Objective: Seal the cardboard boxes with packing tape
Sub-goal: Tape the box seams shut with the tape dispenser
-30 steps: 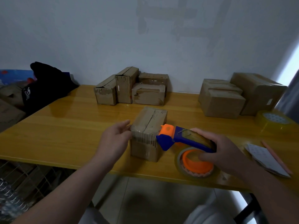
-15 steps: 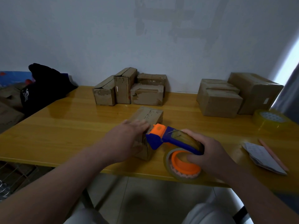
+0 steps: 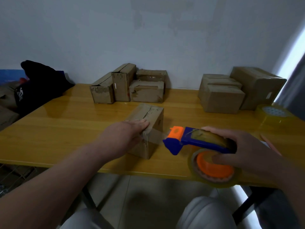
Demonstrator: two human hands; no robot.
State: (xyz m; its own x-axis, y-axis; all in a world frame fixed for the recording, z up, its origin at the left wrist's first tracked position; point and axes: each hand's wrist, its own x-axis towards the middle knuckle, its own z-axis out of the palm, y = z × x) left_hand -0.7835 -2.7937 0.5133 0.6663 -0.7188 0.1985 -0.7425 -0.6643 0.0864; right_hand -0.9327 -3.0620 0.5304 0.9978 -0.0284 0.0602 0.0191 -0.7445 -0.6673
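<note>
**Tape end anchored on the near box; seam not yet covered.**

Nearest me, my right hand (image 3: 244, 151) grips the blue-and-orange tape dispenser (image 3: 194, 142), fingers curled round it, just right of the cardboard box (image 3: 153, 123). A clear tape strip (image 3: 156, 137) runs from the dispenser's mouth to the box's near end. My left hand (image 3: 127, 134) lies flat there, fingers straight and together, pressing the tape down. The box sits on the tabletop (image 3: 66, 129) near the front edge. In my judgement the dispenser must next travel along the top seam. Further boxes (image 3: 132, 86) wait by the wall.
</note>
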